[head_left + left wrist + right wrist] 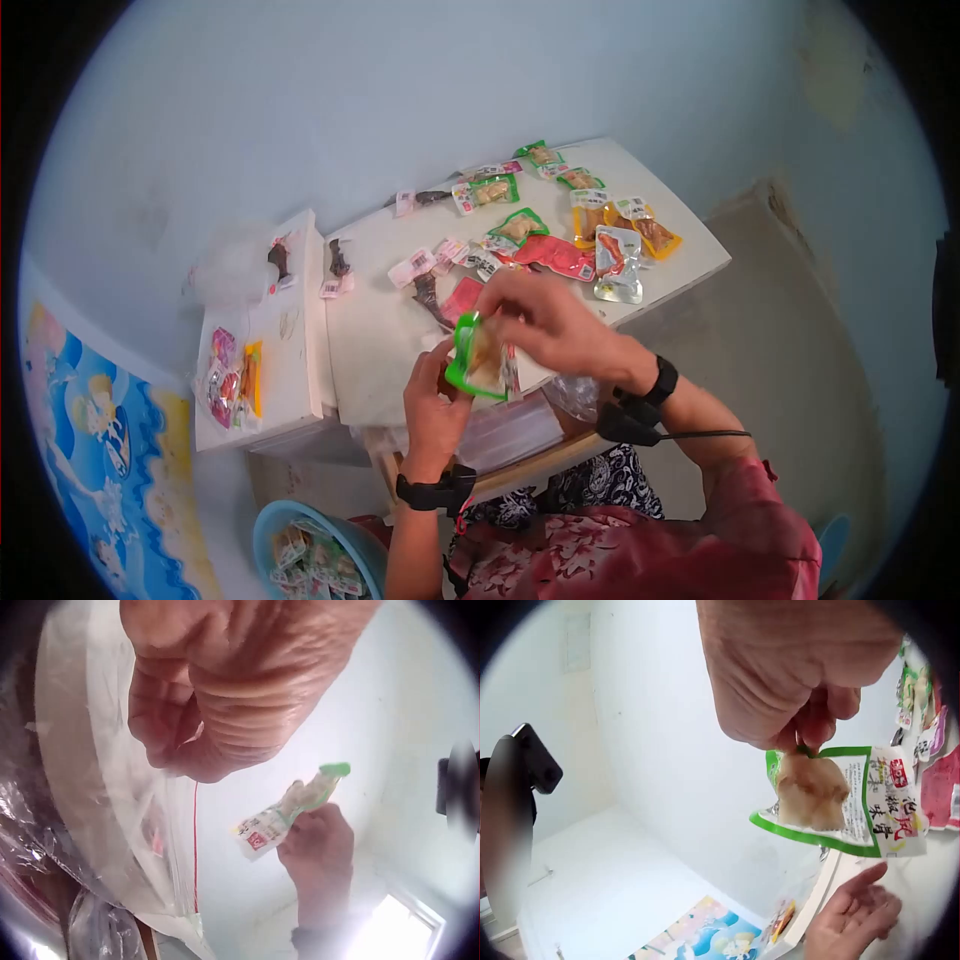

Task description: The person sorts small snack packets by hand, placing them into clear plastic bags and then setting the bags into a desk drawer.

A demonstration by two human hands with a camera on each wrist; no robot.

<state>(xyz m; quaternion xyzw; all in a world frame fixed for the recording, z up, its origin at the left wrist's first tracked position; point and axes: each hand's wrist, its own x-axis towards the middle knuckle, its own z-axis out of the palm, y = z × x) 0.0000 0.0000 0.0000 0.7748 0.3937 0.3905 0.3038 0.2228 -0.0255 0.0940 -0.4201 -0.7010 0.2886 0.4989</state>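
Note:
My right hand (560, 325) pinches a clear snack packet with green edges (814, 795) by its upper edge, and pale pieces show through its window. In the right wrist view the packet hangs from the fingertips, its printed white end to the right. Below it, apart from the packet, is my left hand (855, 919), with loosely bent fingers and nothing in them. The head view has this left hand (435, 420) partly behind the packet, over the table's front edge. Just beyond the hands lie a dark vacuum-packed piece (428, 295) and a pinkish-red packet (463, 298).
On the white table (375, 375) lie several green-edged packets, yellow-edged packets (655, 237), a silver packet (618, 264) and a long red packet (560, 257). A side table (285, 385) at left carries more packets. A blue tub (270, 515) of packets stands on the floor.

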